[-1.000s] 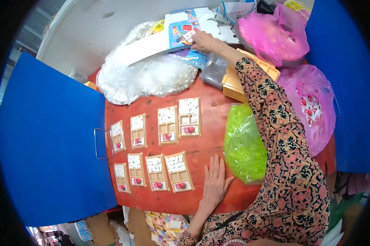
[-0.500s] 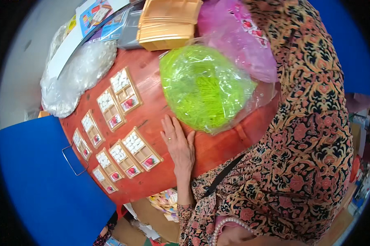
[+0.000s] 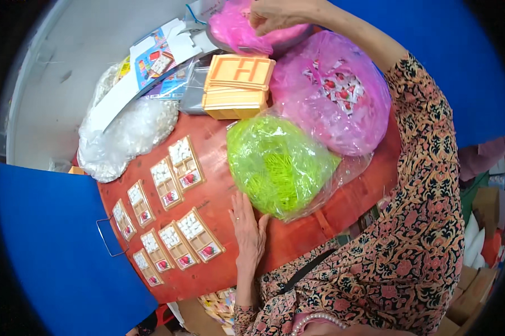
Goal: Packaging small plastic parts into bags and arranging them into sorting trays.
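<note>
My left hand [image 3: 249,234] lies flat on the red table with its fingers out, beside the tan trays and the green bag. My right arm stretches to the far side, where my right hand [image 3: 277,15] has its fingers curled on a pink plastic bag [image 3: 238,29]; its fingertips are partly hidden. Several small tan compartment trays [image 3: 199,232] stand in two rows at the left, each with white pieces and a strawberry-printed packet. A clear bag of thin bright green sticks or strands [image 3: 280,168] rests at the middle. Behind it sits a larger pink bag [image 3: 342,95] with strawberry packets inside.
A stack of tan trays [image 3: 236,84] stands at the back. Left of it are a printed card sheet [image 3: 151,59] and a clear bag of white pieces [image 3: 129,134]. A bent metal wire handle [image 3: 108,238] sticks out at the red table's [image 3: 297,249] left edge.
My right hand has come into view at the far pink bag. The view has shifted, so the table sits lower and more of its far side shows. My left hand stays flat on the table.
</note>
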`<move>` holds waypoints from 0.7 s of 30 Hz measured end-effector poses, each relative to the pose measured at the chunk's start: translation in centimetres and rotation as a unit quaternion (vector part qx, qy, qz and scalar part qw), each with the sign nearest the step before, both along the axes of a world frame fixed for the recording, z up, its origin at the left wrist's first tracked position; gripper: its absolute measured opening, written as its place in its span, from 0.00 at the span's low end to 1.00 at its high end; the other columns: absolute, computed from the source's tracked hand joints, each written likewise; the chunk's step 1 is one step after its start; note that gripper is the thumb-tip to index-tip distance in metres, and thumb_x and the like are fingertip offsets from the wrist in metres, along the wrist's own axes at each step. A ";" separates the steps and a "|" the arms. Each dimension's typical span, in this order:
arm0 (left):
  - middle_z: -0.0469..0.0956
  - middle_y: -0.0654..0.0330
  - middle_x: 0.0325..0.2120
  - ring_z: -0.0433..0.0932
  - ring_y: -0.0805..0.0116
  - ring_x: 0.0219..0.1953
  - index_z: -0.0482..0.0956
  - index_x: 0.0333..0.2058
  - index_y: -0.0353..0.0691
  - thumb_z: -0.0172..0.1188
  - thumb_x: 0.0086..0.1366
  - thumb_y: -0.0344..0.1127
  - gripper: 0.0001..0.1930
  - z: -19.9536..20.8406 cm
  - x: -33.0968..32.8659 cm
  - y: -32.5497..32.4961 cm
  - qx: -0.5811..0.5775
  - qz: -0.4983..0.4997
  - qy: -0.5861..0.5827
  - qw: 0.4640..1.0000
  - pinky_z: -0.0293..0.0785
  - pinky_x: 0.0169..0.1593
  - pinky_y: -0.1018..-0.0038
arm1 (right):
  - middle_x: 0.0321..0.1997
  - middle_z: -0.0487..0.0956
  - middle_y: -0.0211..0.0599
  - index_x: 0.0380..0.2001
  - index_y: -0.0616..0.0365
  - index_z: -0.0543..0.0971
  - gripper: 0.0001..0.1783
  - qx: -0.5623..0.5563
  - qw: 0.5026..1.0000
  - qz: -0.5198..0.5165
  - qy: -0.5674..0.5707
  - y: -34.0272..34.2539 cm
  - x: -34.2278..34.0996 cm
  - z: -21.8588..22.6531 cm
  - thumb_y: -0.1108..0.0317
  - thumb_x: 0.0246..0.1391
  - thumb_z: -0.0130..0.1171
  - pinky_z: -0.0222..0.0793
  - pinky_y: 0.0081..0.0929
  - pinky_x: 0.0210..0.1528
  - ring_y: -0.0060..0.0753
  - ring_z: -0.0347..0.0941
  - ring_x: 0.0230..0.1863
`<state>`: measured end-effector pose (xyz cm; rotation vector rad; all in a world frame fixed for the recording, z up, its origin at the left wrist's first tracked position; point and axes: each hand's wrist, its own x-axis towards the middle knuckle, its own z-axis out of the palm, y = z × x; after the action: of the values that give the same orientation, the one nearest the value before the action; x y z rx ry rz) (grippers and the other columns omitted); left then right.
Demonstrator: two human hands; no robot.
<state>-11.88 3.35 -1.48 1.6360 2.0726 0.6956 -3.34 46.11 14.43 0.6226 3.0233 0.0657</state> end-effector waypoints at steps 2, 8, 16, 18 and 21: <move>0.48 0.43 0.60 0.46 0.47 0.63 0.50 0.59 0.31 0.55 0.58 0.33 0.34 0.9 -0.9 -0.1 -0.015 -0.033 -0.043 0.998 0.45 0.62 0.56 | 0.22 0.70 0.44 0.23 0.65 0.71 0.12 -0.013 1.000 0.007 -0.014 0.0 -0.5 0.3 0.64 0.45 0.55 0.64 0.33 0.29 0.33 0.70 0.27; 0.50 0.42 0.59 0.51 0.48 0.61 0.54 0.57 0.30 0.56 0.58 0.34 0.31 2.9 -3.5 -1.3 -0.015 -0.015 -0.077 0.997 0.52 0.61 0.64 | 0.15 0.68 0.42 0.19 0.67 0.71 0.13 -0.083 0.995 0.057 0.003 -3.6 -6.6 1.9 0.65 0.44 0.55 0.61 0.32 0.26 0.30 0.66 0.21; 0.51 0.41 0.58 0.55 0.45 0.59 0.58 0.55 0.29 0.58 0.57 0.35 0.30 4.3 -5.5 -1.4 -0.015 -0.035 -0.070 0.997 0.57 0.59 0.61 | 0.21 0.75 0.50 0.22 0.68 0.76 0.14 -0.085 0.988 0.124 0.045 -1.4 -17.1 -4.1 0.65 0.38 0.59 0.66 0.37 0.27 0.47 0.72 0.26; 0.52 0.39 0.57 0.56 0.44 0.58 0.59 0.54 0.29 0.58 0.56 0.34 0.29 5.0 -7.4 -0.9 -0.015 -0.053 -0.036 0.998 0.57 0.59 0.60 | 0.30 0.75 0.53 0.29 0.67 0.76 0.14 -0.001 0.989 0.129 0.079 -0.3 -19.9 -6.7 0.66 0.39 0.58 0.70 0.39 0.34 0.52 0.73 0.33; 0.52 0.44 0.59 0.57 0.47 0.58 0.58 0.55 0.31 0.58 0.56 0.32 0.30 5.6 -9.3 0.2 -0.023 -0.066 -0.002 0.998 0.59 0.58 0.64 | 0.31 0.76 0.51 0.28 0.64 0.76 0.14 0.018 0.992 0.092 0.086 2.6 -23.1 -11.0 0.65 0.38 0.59 0.71 0.40 0.37 0.50 0.74 0.36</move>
<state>-21.18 3.60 4.12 1.7274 1.9425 0.6022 -26.44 48.72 3.45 0.3659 3.2464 0.0769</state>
